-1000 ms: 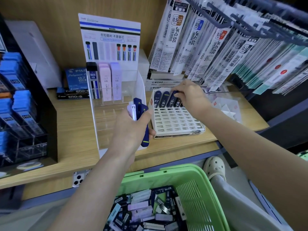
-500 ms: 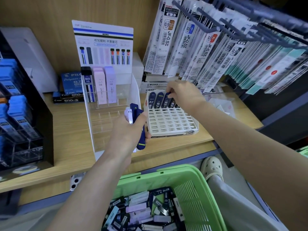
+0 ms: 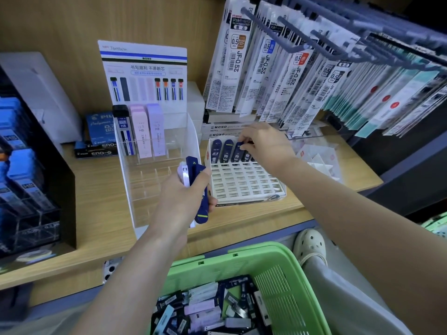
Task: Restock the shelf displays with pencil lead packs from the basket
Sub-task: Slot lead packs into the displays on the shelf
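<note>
My left hand (image 3: 183, 201) grips a small bunch of pencil lead packs (image 3: 196, 184), navy ones and a pale one, held upright in front of the clear acrylic display (image 3: 193, 131). My right hand (image 3: 266, 146) is at the back row of the white grid tray (image 3: 242, 182), fingers pinched on a navy lead pack (image 3: 238, 152) standing in a slot beside two other navy packs (image 3: 221, 151). The green basket (image 3: 278, 267) below holds several loose packs (image 3: 205, 310).
The acrylic display holds a black pack and two pink packs (image 3: 142, 131) under a Tombow sign (image 3: 142, 73). Refill packets hang on pegs (image 3: 302, 64) at upper right. A black rack with blue packs (image 3: 19, 165) stands left. Pilot boxes (image 3: 96, 146) lie behind, on the wooden shelf.
The right hand has stayed at the tray's back row, shifting slightly on the navy pack. My left hand keeps its bunch nearly still. The view drifted a little.
</note>
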Demonstrator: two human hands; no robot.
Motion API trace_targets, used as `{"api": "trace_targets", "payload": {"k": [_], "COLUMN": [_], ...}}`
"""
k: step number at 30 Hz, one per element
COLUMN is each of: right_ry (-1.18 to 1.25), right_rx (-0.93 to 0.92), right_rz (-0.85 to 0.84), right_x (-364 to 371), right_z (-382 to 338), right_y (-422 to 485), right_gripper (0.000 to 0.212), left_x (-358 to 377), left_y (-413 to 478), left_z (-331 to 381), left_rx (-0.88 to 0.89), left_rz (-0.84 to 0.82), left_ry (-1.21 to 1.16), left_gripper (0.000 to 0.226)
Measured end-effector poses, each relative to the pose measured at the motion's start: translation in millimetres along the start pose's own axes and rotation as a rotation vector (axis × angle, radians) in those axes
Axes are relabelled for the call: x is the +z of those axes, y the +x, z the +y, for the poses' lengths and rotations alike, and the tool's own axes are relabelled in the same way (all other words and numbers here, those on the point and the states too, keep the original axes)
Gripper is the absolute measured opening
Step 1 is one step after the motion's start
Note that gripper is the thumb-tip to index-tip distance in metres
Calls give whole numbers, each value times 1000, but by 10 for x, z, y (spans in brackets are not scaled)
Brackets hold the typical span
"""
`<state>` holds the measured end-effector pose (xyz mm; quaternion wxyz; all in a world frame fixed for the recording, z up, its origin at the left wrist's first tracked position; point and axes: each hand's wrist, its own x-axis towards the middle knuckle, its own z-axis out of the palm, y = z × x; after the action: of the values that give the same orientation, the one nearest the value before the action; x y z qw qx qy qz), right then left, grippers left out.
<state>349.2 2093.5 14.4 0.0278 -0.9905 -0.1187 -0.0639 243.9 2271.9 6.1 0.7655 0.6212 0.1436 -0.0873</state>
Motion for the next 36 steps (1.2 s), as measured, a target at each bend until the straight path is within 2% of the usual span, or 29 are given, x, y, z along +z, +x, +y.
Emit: {"api": "trace_targets", "payload": {"k": [3, 6, 8, 10, 13, 15, 21, 24, 28, 30, 33, 36], "right_ry": [-2, 404, 728, 918, 1050, 1068, 1259, 1391, 1253, 1103, 848, 702], "right_rx": [-44, 45, 118, 149, 180, 205, 322, 389, 434, 447, 363, 263], "right_rz": [84, 181, 78, -97, -328, -377, -326, -219, 69, 180, 228, 228], "right_x": [49, -30, -107, -162, -176, -158, -165, -220, -292, -284, -209, -120], "right_z": [-39, -283, -493, -666, -872, -966, -983, -892, -581, -405, -259, -273], "right_y": [-124, -350, -541, -728, -921, -965, -942, -943, -817, -716, -563, -418], "right_gripper": [28, 19, 7, 11, 17, 16, 13, 11, 10, 11, 8, 9], "left_x": [16, 8, -12, -35, -48, -43, -59, -98, -127, -132, -144, -150], "left_y": [-8, -9, -7, -1, 10, 6, -9, -15, -20, -11, 13, 23], "left_z": [15, 10, 14, 21, 5, 4, 28, 38, 24, 3, -5, 7], "left_rx": [-16, -4, -6, -17, -14, -3, 12, 22, -49, -111, -173, -174], "left_rz": [-18, -9, 28, 83, 146, 163, 178, 154, 111, 90, 73, 52], "left_ry": [-55, -147, -168, -159, -138, -136, -86, -11, 35, 19, -46, -69], "left_gripper": [11, 12, 14, 16, 20, 20, 22, 23, 28, 22, 15, 15]}}
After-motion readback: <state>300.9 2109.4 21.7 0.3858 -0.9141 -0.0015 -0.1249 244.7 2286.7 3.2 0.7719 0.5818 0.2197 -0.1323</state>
